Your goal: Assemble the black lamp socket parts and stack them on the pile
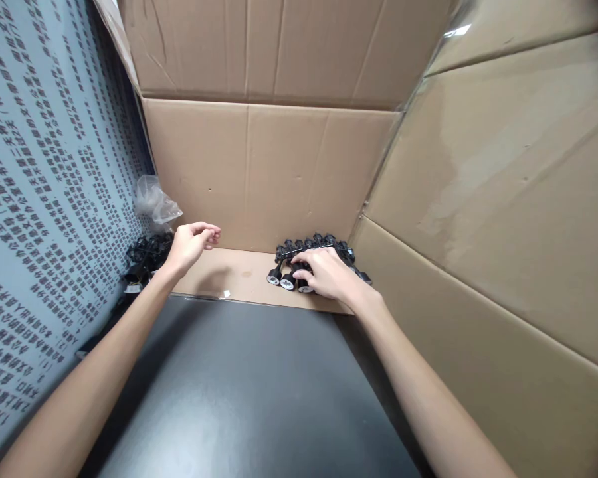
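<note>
My right hand (pixel 323 272) is over a cluster of small black parts at the foot of the back cardboard wall, its thumb and fingers curled round one of them. That black part with a white round end (pixel 305 288) is mostly hidden under the fingers. Beside it lie two similar black parts, one with a white round face (pixel 288 283) and one further left (pixel 274 275). More black parts (pixel 309 244) stand in a row behind. Held above the cardboard strip, my left hand (pixel 194 244) has its fingers curled in towards the thumb, with nothing visible in them.
Tall cardboard panels (pixel 279 166) close off the back and right. A dark grey tabletop (pixel 249 385) lies in front. At the left are a tangle of black items (pixel 149 249), a clear plastic bag (pixel 155 199) and a printed pale blue sheet (pixel 54 186). A white scrap (pixel 226 294) lies near the tabletop's edge.
</note>
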Action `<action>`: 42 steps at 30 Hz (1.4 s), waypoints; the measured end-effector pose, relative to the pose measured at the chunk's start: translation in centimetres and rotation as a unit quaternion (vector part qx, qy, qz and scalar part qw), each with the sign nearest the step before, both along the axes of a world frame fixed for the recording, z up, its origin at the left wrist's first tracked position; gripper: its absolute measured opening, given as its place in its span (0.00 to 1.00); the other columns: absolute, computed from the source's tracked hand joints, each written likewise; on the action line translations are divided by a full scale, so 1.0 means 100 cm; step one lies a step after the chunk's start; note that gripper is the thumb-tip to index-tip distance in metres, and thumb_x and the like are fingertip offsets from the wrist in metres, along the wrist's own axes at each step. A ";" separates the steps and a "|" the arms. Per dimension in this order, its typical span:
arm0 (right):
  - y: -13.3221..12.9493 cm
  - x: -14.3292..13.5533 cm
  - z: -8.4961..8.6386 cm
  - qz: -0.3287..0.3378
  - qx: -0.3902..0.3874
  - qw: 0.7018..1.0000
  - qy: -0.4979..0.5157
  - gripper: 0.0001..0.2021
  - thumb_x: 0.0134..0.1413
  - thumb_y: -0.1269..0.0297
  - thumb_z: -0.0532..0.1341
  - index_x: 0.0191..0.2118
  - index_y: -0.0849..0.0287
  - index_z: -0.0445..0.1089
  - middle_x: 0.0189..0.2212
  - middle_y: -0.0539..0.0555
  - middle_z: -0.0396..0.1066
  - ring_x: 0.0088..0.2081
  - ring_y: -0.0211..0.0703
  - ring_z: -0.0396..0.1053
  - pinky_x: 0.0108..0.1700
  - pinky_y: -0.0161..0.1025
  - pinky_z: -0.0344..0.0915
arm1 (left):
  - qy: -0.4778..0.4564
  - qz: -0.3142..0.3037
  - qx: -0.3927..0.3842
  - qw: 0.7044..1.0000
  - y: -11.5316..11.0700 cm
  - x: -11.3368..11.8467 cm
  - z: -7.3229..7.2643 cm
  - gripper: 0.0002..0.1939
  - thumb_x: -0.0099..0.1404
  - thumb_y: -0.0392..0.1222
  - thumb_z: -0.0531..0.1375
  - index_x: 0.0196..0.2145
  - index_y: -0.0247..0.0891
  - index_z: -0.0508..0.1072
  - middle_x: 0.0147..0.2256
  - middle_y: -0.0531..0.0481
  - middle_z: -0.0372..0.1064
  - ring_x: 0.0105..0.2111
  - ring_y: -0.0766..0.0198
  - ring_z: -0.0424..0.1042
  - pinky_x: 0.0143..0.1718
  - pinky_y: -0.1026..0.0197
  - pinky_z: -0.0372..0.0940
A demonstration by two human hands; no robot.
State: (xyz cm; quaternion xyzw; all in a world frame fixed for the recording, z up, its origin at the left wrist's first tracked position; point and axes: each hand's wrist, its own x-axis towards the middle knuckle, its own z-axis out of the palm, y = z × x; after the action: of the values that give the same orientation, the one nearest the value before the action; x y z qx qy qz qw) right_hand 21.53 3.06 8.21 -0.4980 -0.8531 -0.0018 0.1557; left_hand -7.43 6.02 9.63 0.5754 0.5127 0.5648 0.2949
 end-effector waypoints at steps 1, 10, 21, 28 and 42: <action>0.001 0.000 -0.001 -0.002 0.005 1.000 0.001 0.12 0.60 0.67 0.58 0.46 0.58 0.75 0.45 0.59 0.77 0.49 0.55 0.71 0.53 0.49 0.59 | 0.003 0.001 -0.002 1.000 0.000 0.000 0.000 0.08 0.52 0.39 0.60 0.27 0.33 0.77 0.25 0.47 0.72 0.25 0.64 0.71 0.31 0.61 0.67; 0.006 0.000 -0.014 -0.009 0.004 1.000 -0.025 0.14 0.62 0.66 0.57 0.50 0.61 0.73 0.50 0.60 0.74 0.51 0.55 0.71 0.54 0.49 0.60 | 0.004 -0.012 -0.013 1.000 -0.001 0.001 0.000 0.09 0.52 0.39 0.59 0.28 0.33 0.77 0.26 0.47 0.73 0.26 0.65 0.71 0.30 0.63 0.67; 0.006 0.000 -0.017 -0.013 0.014 0.999 -0.035 0.17 0.60 0.62 0.58 0.53 0.60 0.71 0.52 0.63 0.71 0.54 0.57 0.66 0.56 0.51 0.56 | -0.005 -0.005 0.001 1.000 0.001 -0.011 0.005 0.10 0.51 0.39 0.59 0.29 0.32 0.77 0.26 0.46 0.74 0.26 0.64 0.73 0.28 0.63 0.68; 0.007 -0.001 -0.021 0.002 0.067 0.998 -0.019 0.17 0.59 0.64 0.59 0.52 0.63 0.68 0.49 0.64 0.69 0.52 0.58 0.66 0.54 0.51 0.58 | 0.007 0.044 0.006 0.999 -0.012 -0.028 0.029 0.09 0.53 0.37 0.58 0.30 0.32 0.76 0.29 0.45 0.75 0.27 0.63 0.73 0.31 0.61 0.70; -0.030 -0.097 -0.070 0.155 0.053 0.930 0.328 0.17 0.46 0.79 0.51 0.23 0.54 0.40 0.18 0.44 0.45 0.21 0.34 0.43 0.26 0.37 0.41 | 0.527 0.130 -0.138 0.829 -0.004 -0.091 0.026 0.06 0.52 0.31 0.62 0.27 0.40 0.75 0.27 0.50 0.72 0.29 0.59 0.69 0.35 0.58 0.60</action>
State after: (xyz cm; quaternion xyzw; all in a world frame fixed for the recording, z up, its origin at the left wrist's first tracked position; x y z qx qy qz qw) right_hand 11.86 0.08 1.21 -0.3231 -0.8198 0.1404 0.4515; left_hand -16.48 5.62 12.19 0.6668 0.7331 0.1325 -0.0195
